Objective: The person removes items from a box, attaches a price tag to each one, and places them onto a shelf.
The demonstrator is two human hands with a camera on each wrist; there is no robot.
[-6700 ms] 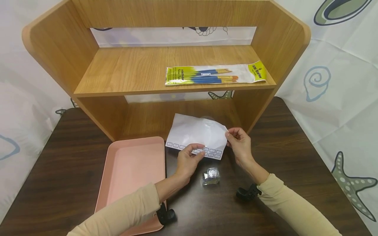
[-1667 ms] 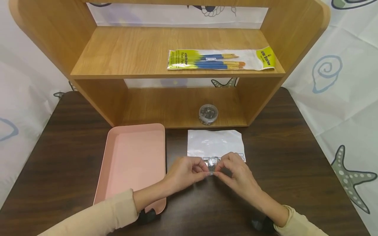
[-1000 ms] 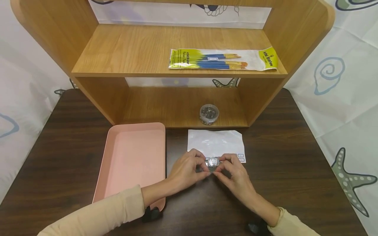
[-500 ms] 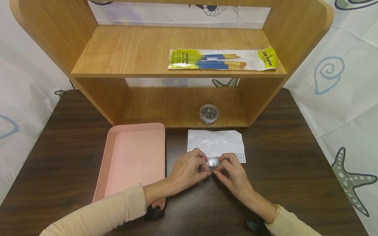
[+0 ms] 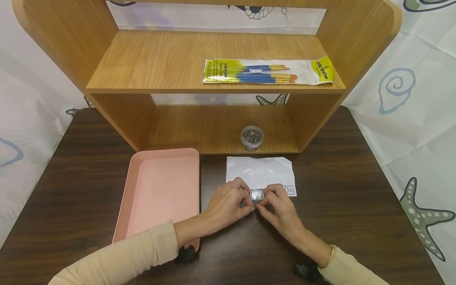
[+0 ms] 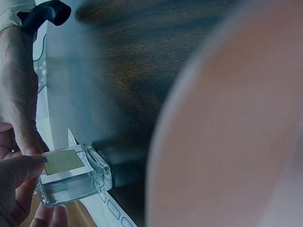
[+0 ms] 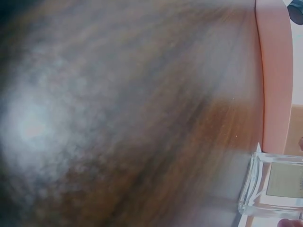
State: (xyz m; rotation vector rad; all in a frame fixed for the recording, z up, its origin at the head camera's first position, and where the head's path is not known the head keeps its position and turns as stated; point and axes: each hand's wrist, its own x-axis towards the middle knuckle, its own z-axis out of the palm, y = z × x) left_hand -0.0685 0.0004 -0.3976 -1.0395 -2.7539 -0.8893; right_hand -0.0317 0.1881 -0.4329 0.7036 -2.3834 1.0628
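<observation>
A small clear glass bottle (image 5: 257,195) with a silver top stands on the table between both hands. In the left wrist view its glass (image 6: 71,189) carries a gold-green label (image 6: 64,161), and a thumb lies at the label's edge. My left hand (image 5: 224,202) holds the bottle's left side, fingers curled and thumb at the front. From the right, my right hand (image 5: 281,209) pinches it with thumb and forefinger. Behind the bottle lies a white sticker sheet (image 5: 258,170) with blue-outlined labels, partly covered by the hands. The bottle's lower front is hidden in the head view.
A pink tray (image 5: 162,190) sits on the left, under the left forearm. Behind stands a wooden shelf (image 5: 171,59) bearing a packet of artist brushes (image 5: 267,72) above and a round clear tub (image 5: 252,137) of small dark pieces below.
Earlier both hands held the sticker sheet up; it now lies flat behind the bottle. The fingertips, pinching something small before the bottle, have since moved onto its sides.
</observation>
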